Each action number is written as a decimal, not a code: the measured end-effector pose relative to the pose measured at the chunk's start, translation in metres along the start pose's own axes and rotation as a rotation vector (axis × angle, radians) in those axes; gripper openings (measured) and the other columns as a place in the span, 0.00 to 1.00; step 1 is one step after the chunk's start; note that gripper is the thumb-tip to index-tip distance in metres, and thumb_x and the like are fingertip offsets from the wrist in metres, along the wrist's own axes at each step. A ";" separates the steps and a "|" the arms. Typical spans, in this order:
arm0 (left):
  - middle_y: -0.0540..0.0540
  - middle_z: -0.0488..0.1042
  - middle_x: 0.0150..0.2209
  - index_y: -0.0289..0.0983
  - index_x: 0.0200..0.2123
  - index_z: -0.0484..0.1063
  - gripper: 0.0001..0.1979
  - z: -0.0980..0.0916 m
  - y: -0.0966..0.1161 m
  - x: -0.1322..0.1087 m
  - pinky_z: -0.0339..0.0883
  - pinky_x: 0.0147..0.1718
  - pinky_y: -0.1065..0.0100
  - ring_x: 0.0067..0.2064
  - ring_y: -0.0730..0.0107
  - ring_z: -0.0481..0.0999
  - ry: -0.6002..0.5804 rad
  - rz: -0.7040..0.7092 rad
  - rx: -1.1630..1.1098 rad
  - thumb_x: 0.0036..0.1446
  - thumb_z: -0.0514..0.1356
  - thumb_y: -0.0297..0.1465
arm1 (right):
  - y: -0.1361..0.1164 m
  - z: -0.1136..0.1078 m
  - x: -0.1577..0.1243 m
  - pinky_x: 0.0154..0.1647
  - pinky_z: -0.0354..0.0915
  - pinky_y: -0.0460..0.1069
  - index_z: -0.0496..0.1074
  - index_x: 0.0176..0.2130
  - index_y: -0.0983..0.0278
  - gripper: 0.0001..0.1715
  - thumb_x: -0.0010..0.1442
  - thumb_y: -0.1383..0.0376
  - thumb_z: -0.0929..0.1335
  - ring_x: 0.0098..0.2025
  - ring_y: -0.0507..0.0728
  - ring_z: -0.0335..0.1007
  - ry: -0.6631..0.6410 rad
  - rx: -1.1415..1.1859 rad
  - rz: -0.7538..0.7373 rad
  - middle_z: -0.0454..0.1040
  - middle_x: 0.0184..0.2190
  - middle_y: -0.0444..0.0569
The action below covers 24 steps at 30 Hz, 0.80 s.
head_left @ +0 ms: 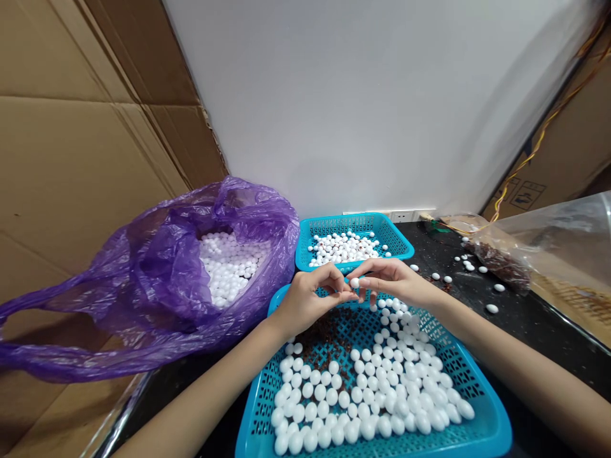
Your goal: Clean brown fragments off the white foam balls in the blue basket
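At the far left the purple bag (pixel 157 286) lies open on the counter (pixel 525 331), still well stocked with white balls (pixel 229 267), so plenty there looks untouched. Next comes the left hand (pixel 310 299), its fingers pinched shut right against the ball (pixel 354 282); whether it holds anything tiny of its own I cannot tell. The ball sits in mid-air over the back of the near basket (pixel 260 413), gripped between the thumb and fingertips of the right hand (pixel 391 283), whose other fingers are curled loosely. Below the hands the near basket carries a big spread of plain white balls (pixel 382 394) and a patch of brown bits (pixel 329 334). Behind them the far basket (pixel 305 245) holds a much smaller lot (pixel 341 248), speckled reddish-brown. By my reckoning only a small share is through and most is left. Further right, loose balls (pixel 491 308) dot the counter near a clear bag (pixel 548 248) with brown stuff inside.
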<state>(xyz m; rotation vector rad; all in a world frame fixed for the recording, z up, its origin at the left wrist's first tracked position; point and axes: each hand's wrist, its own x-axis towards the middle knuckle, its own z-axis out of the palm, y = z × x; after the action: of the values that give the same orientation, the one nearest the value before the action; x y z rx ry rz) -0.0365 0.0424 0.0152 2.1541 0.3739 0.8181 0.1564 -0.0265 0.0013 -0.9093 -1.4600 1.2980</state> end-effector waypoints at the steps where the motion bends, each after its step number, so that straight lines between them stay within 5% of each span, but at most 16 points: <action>1: 0.52 0.73 0.26 0.35 0.26 0.64 0.11 0.000 0.000 0.000 0.73 0.32 0.73 0.30 0.74 0.76 -0.002 -0.004 -0.003 0.51 0.65 0.30 | 0.000 0.000 0.000 0.30 0.70 0.46 0.73 0.41 0.64 0.13 0.58 0.60 0.69 0.34 0.53 0.73 0.004 0.002 -0.002 0.75 0.31 0.47; 14: 0.50 0.68 0.34 0.36 0.34 0.68 0.11 -0.003 -0.001 0.002 0.70 0.29 0.75 0.34 0.75 0.72 0.013 0.037 0.104 0.49 0.66 0.30 | 0.003 0.001 0.000 0.41 0.71 0.49 0.76 0.39 0.63 0.09 0.55 0.64 0.71 0.38 0.52 0.74 0.039 0.059 0.001 0.77 0.36 0.47; 24: 0.49 0.68 0.39 0.40 0.42 0.73 0.12 -0.003 -0.004 0.000 0.71 0.32 0.74 0.35 0.76 0.72 -0.043 0.140 0.131 0.52 0.64 0.28 | 0.002 0.000 0.001 0.40 0.71 0.46 0.74 0.40 0.63 0.11 0.53 0.68 0.72 0.36 0.51 0.75 0.019 0.138 -0.035 0.78 0.34 0.46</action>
<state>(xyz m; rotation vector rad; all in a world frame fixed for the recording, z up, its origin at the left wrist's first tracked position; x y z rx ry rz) -0.0386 0.0470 0.0133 2.3377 0.2628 0.8439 0.1559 -0.0254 -0.0007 -0.8003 -1.3478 1.3431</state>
